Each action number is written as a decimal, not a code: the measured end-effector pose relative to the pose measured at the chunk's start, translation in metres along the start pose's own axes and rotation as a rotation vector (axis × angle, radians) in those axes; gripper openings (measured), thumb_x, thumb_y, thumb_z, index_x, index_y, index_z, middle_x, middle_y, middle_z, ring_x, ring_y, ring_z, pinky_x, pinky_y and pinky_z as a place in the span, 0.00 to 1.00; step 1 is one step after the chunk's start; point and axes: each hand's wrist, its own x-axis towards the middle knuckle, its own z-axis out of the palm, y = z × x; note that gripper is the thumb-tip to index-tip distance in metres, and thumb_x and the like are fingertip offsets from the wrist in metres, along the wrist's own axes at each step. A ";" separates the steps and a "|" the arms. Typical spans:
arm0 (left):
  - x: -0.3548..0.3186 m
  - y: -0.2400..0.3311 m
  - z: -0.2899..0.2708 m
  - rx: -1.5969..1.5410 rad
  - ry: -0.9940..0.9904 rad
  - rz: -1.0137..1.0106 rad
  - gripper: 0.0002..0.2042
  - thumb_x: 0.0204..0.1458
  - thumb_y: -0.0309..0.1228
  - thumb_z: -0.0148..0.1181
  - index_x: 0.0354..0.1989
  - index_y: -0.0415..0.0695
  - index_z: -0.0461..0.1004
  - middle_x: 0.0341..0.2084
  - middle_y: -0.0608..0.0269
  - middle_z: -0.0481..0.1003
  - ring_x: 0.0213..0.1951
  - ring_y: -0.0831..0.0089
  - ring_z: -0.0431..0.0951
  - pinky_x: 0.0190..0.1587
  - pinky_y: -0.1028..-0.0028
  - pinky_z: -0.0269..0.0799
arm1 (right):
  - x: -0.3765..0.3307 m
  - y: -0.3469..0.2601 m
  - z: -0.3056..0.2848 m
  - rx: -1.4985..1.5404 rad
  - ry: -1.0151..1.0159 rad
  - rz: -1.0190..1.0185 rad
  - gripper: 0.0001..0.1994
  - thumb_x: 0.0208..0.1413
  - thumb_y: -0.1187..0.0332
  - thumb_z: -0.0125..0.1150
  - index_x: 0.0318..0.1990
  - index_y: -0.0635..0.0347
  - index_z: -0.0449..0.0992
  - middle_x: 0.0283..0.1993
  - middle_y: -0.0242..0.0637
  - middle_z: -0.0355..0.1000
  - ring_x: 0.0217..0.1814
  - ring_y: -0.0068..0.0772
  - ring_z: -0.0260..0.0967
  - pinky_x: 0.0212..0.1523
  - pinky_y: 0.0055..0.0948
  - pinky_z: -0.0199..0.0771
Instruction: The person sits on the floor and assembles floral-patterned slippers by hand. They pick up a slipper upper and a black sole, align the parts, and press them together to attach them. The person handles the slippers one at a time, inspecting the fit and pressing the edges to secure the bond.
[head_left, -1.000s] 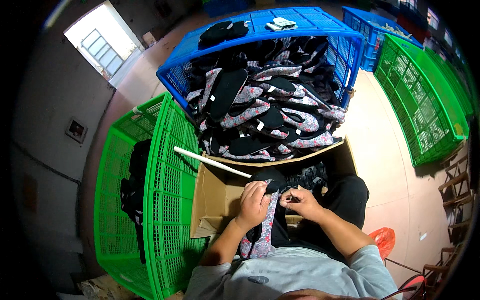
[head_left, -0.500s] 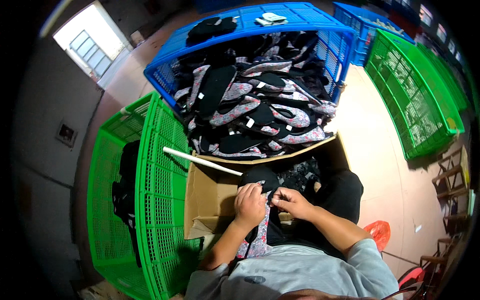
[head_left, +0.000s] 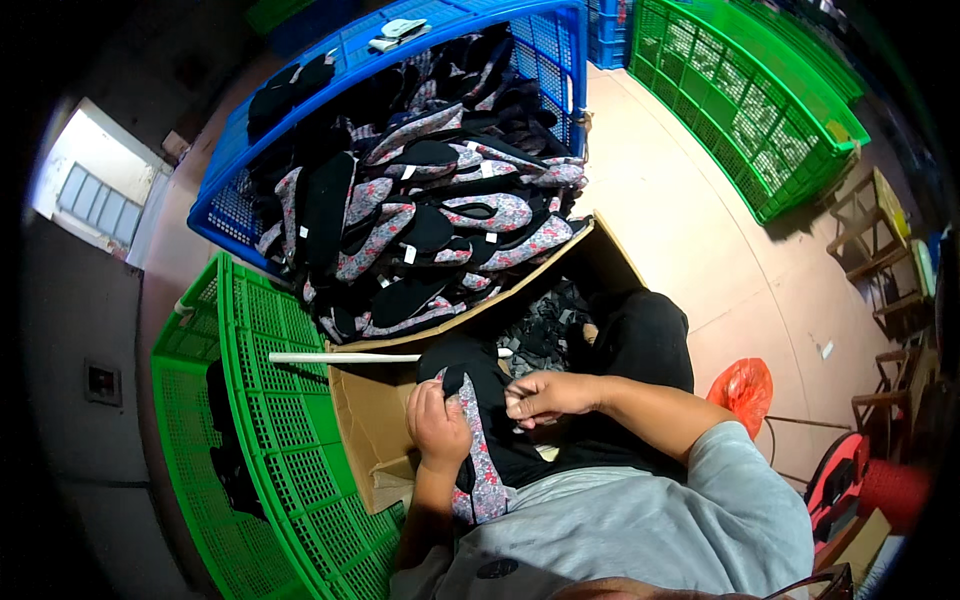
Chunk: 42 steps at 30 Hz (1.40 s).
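Observation:
A cloth shoe piece (head_left: 482,447) in floral print and black lies over my lap. My left hand (head_left: 440,424) is closed on its upper edge, the fingers curled round the fabric. Just to the right, and apart from the shoe piece, my right hand (head_left: 552,397) has its fingers pinched together; whatever they hold, if anything, is too small to tell. Beyond my knees, a large pile of similar floral-and-black cloth shoes (head_left: 430,222) spills from a blue plastic crate (head_left: 225,212) tipped on its side. Several of them carry small white tags.
A cardboard box (head_left: 362,425) with dark scraps (head_left: 545,325) stands around my legs, a white stick (head_left: 340,357) across it. A green crate (head_left: 262,375) stands at left, another green crate (head_left: 740,110) at far right. A red plastic bag (head_left: 741,393) and wooden stools (head_left: 870,235) are at right.
My right hand has come away from the shoe piece and moved right, leaving a gap between my hands. The left hand keeps its hold. The whole view has turned toward the right.

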 end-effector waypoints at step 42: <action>0.088 -0.012 0.000 -1.210 -0.680 -0.884 0.07 0.56 0.23 0.61 0.41 0.34 0.77 0.31 0.61 0.80 0.31 0.79 0.80 0.34 0.81 0.76 | 0.018 -0.021 -0.003 -0.299 0.269 -0.276 0.10 0.70 0.60 0.49 0.42 0.58 0.67 0.32 0.27 0.70 0.33 0.16 0.66 0.33 0.20 0.66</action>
